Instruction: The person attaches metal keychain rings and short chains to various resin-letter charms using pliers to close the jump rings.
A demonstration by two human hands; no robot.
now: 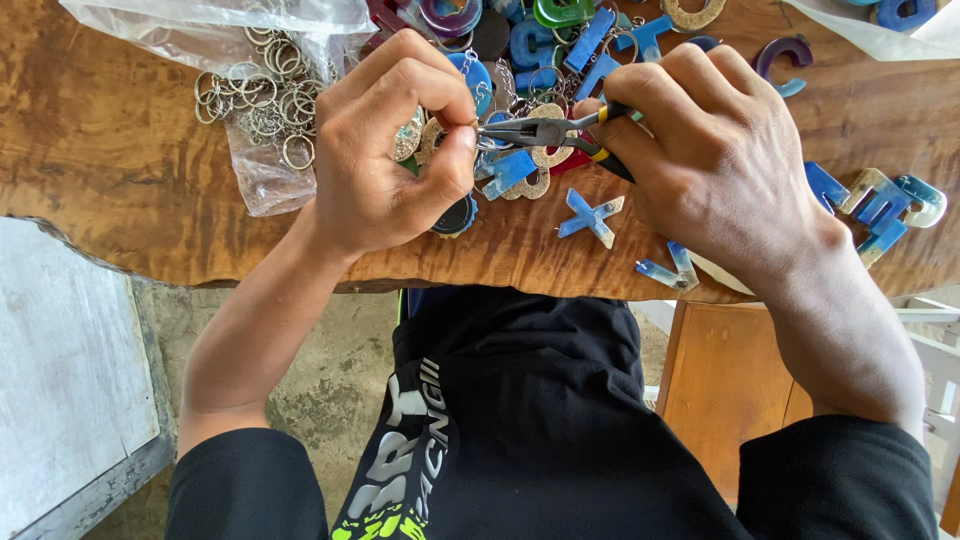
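Pliers (545,131) sit clenched in the right hand (715,160), their nose meeting a small ring pinched by the left hand (385,150) with a glittery charm (410,135), braced above the wooden surface (110,150) beside loose key rings (250,100).

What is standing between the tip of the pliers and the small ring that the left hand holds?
Nothing visible. The pliers in the right hand reach straight to the small ring pinched by the left hand fingers; the letter pieces lie below.
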